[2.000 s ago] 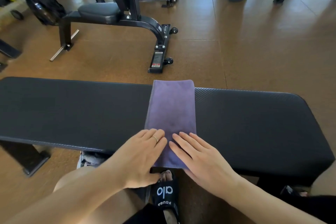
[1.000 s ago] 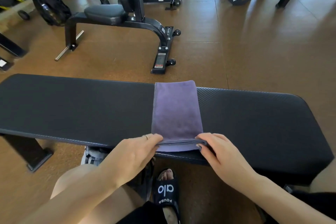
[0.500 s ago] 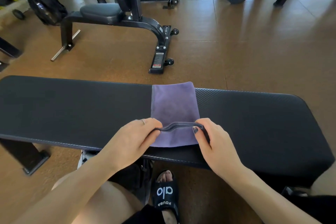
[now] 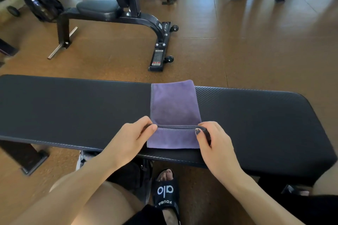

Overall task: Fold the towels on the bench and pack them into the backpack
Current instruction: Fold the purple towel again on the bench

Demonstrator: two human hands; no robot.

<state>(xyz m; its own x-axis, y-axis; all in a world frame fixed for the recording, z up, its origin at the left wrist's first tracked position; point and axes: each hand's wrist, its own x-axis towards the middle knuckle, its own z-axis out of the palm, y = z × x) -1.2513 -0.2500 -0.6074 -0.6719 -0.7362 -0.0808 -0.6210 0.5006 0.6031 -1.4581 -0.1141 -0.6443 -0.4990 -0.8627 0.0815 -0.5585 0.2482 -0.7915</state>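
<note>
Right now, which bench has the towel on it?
The flat black bench nearest the person; the purple towel lies across it. The adjustable bench behind carries none.

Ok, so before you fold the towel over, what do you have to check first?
1. Left hand pinches its end of the near edge: ok.
2. Right hand pinches the other end: ok.
3. Lifted edge runs straight between the hands: ok.
4. Rest of the towel lies flat, no wrinkles: ok.
5. Towel sits fully on the bench: ok.
6. Backpack open and ready: cannot tell; a dark bag shows only partly under the bench.
</note>
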